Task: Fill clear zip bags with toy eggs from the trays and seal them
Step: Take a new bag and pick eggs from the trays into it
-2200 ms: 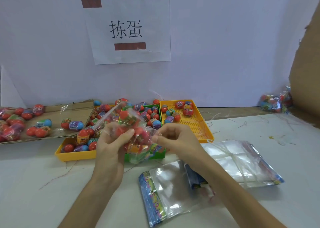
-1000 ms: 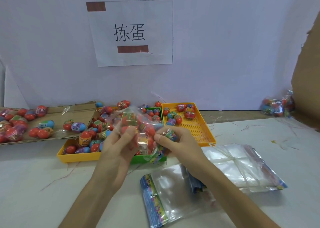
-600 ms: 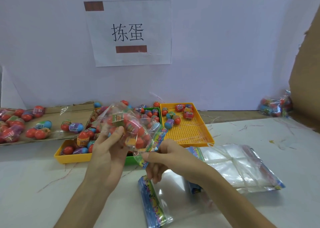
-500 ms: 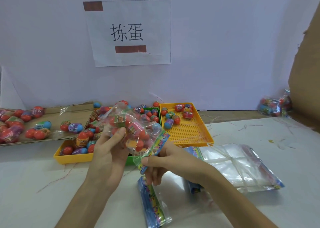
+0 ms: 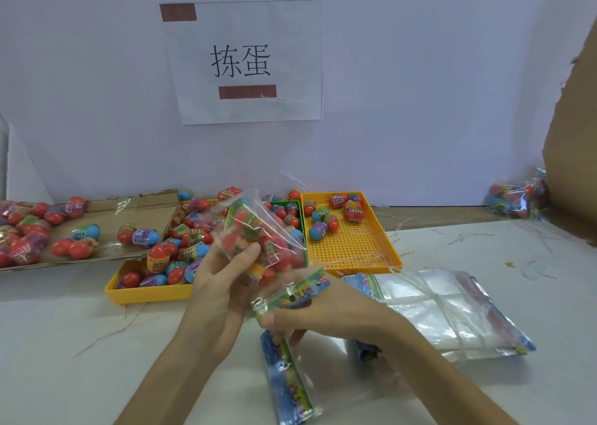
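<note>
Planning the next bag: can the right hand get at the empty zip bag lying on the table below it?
Probably yes, once free: the empty zip bag lies right under the right hand with nothing between, but its fingers pinch the printed strip of the filled bag.

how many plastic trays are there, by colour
yellow trays: 2
green tray: 1
total: 3
</note>
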Tool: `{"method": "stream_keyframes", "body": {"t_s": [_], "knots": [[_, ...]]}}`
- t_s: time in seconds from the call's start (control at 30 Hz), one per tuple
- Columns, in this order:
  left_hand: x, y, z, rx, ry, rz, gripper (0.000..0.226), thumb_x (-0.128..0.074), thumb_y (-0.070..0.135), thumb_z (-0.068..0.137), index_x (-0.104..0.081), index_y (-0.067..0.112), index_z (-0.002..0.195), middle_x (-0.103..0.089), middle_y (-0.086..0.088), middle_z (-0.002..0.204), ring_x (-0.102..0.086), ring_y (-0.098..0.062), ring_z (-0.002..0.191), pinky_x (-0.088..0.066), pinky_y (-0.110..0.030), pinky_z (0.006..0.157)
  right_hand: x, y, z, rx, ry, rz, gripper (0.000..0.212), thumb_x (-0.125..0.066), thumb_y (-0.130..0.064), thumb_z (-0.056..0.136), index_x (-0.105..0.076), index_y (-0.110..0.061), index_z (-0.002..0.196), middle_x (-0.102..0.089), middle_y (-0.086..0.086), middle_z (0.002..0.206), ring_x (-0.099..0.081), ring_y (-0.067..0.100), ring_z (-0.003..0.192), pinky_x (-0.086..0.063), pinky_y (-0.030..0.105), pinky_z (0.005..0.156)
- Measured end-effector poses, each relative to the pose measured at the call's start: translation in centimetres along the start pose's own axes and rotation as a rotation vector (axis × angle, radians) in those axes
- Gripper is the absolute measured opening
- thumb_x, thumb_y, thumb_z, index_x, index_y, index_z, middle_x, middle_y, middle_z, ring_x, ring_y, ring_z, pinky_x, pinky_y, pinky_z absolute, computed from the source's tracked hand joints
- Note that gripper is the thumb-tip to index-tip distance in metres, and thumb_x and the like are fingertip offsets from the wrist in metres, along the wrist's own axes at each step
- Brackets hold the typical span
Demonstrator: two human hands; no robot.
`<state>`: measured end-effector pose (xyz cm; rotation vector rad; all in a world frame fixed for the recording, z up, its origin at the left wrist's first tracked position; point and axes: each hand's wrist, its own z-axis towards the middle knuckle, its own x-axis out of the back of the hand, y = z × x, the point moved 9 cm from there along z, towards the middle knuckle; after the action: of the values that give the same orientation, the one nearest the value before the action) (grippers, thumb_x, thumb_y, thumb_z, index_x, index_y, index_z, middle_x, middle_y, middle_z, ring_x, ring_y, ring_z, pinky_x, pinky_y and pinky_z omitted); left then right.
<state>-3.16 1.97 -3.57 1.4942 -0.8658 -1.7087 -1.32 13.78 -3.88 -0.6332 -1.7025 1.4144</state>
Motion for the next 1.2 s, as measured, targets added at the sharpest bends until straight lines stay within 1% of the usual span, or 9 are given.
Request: {"method": "stream_keyframes", "body": {"t_s": [0.13,0.23,0.33,0.47,0.7,0.83,0.97,1.1,1.2], "knots": [[0.7,1.4,0.3,-0.085,0.044,0.061,0.028,-0.07,0.009,0.075,-0.077,0.021,0.1,-0.076,-0.008,0.093,-0.075,-0.019,0.078,-0.063,-0.035,0.067,2.5,-0.7,0.0,0.042,0.127,-0.014,0.04,-0.083,-0.049,0.074,-0.07,-0.037,0.109,-0.072,-0.007,0.108,-0.073,0.013,0.095,-0.062,0.036,0.08],[0.4,0.9,0.2,-0.047,0.013,0.239,0.036,-0.075,0.011,0.072,-0.073,0.018,0.108,-0.073,-0.022,0.1,-0.073,-0.031,0.088,-0.063,-0.043,0.07,5.1,-1.3,-0.2,0.114,0.334,0.055,0.05,-0.077,-0.053,0.073,-0.065,-0.036,0.118,-0.07,-0.006,0.108,-0.072,0.011,0.095,-0.058,0.028,0.078],[-1.0,-0.3,-0.4,-0.004,-0.089,0.413,0.039,-0.084,0.016,0.068,-0.074,0.027,0.104,-0.075,-0.016,0.103,-0.073,-0.033,0.099,-0.063,-0.044,0.077,6.0,-2.0,-0.7,0.2,0.458,0.091,0.038,-0.076,-0.046,0.083,-0.069,-0.029,0.116,-0.072,-0.003,0.106,-0.07,0.016,0.098,-0.057,0.027,0.077],[-2.3,-0.8,-0.8,0.006,-0.179,0.47,0.024,-0.082,0.032,0.081,-0.075,0.032,0.105,-0.076,-0.006,0.106,-0.073,-0.023,0.101,-0.06,-0.032,0.077,6.4,-1.8,-0.8,0.222,0.552,0.083,0.002,-0.074,-0.019,0.09,-0.075,-0.019,0.089,-0.072,0.007,0.09,-0.067,0.034,0.093,-0.059,0.05,0.085],[-0.8,0.1,-0.6,-0.064,0.031,0.45,0.024,-0.063,0.04,0.081,-0.082,0.032,0.093,-0.079,-0.001,0.096,-0.073,-0.021,0.097,-0.061,-0.036,0.077,6.3,-2.2,-1.0,0.26,0.561,0.097,0.015,-0.082,-0.014,0.083,-0.071,-0.019,0.092,-0.07,0.001,0.087,-0.065,0.018,0.078,-0.054,0.026,0.069],[-0.1,1.1,-0.7,-0.141,0.114,0.397,0.025,-0.063,0.04,0.081,-0.082,0.028,0.094,-0.079,-0.004,0.099,-0.074,-0.021,0.097,-0.062,-0.036,0.075,5.5,-0.9,-0.2,0.111,0.444,0.162,0.045,-0.083,-0.039,0.076,-0.066,-0.024,0.114,-0.071,0.002,0.101,-0.069,0.019,0.09,-0.059,0.033,0.074],[-0.2,1.3,-0.9,-0.161,0.139,0.388,0.026,-0.065,0.045,0.078,-0.082,0.028,0.09,-0.078,-0.005,0.094,-0.075,-0.02,0.091,-0.063,-0.032,0.069,5.5,-1.3,-0.4,0.153,0.448,0.174,0.01,-0.079,-0.019,0.086,-0.074,-0.025,0.079,-0.073,0.012,0.092,-0.069,0.023,0.087,-0.057,0.052,0.082],[0.3,2.0,-0.9,-0.203,0.163,0.372,0.02,-0.068,0.036,0.079,-0.083,0.024,0.088,-0.078,-0.003,0.089,-0.074,-0.016,0.082,-0.059,-0.023,0.064,5.9,-1.8,-0.6,0.236,0.464,0.2,0.014,-0.077,-0.006,0.085,-0.073,-0.017,0.079,-0.071,-0.002,0.077,-0.064,0.008,0.071,-0.051,0.021,0.062],[-0.7,1.1,-0.9,-0.14,0.044,0.392,0.026,-0.071,0.039,0.077,-0.081,0.023,0.095,-0.078,-0.003,0.093,-0.075,-0.018,0.085,-0.06,-0.026,0.066,6.3,-1.5,-0.6,0.227,0.471,0.257,0.014,-0.073,0.002,0.085,-0.07,-0.012,0.084,-0.069,0.0,0.078,-0.066,0.014,0.075,-0.054,0.023,0.066]]}}
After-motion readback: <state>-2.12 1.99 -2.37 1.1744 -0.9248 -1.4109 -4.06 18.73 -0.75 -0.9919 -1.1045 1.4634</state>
